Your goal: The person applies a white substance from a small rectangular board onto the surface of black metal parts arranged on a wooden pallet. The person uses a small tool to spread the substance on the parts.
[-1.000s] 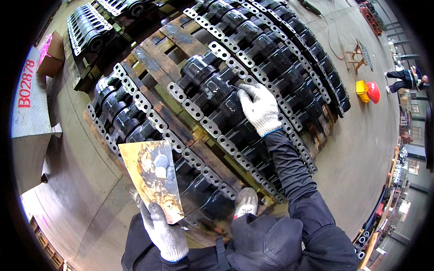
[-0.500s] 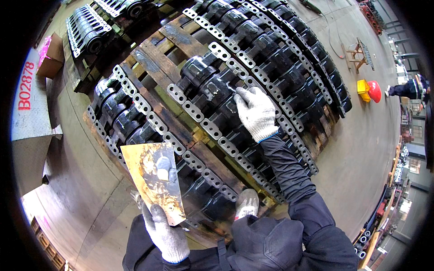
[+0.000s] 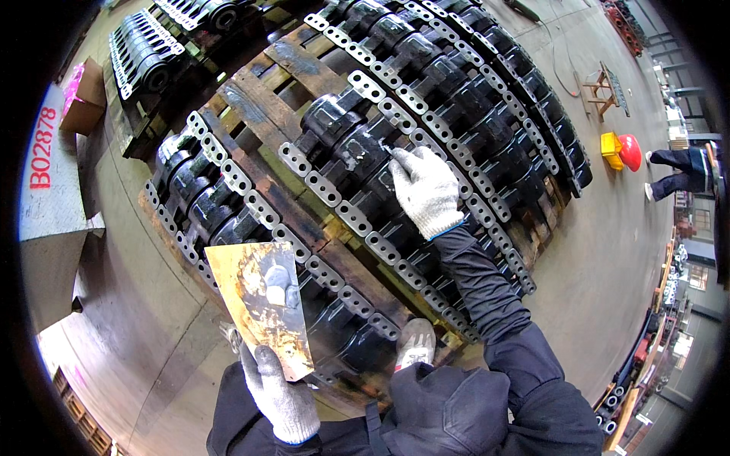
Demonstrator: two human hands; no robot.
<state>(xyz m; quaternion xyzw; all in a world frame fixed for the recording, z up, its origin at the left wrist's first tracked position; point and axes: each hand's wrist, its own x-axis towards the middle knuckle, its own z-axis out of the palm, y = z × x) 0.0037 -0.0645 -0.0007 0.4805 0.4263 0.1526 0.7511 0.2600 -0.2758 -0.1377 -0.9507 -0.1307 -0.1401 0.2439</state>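
Gripping a thin, tapered board (image 3: 262,311) of tan and grimy black by its lower end, the person's left hand (image 3: 283,395), in a white knitted glove with grey fingertips, stays my eye first. The board tilts up on the person's left of my landmark, a long black steel track chain (image 3: 371,182) edged with grey, two-holed link plates. I'd judge the board light and fairly stiff, easily held one-handed near its narrow end, though the smooth grey lumps (image 3: 280,287) on its face look soft and likely to smear, so the edges seem the safer hold.

The chain itself must be very heavy and hard, far beyond one person's lift; its glossy black faces may be slick, and the holed plates offer the likeliest place to hook or sling it. It lies on a weathered brown wooden pallet (image 3: 258,106).

Over the chain's near-side bodies, the right hand (image 3: 424,186), gloved alike, hangs palm down, fingers bent and drawn together beside a pale smear (image 3: 386,144). Whether those fingertips pinch something or touch the chain, I can't tell. Its dark-sleeved forearm slants up across the chain's right edge, elbow bent; the left arm stays low, nearer the body.
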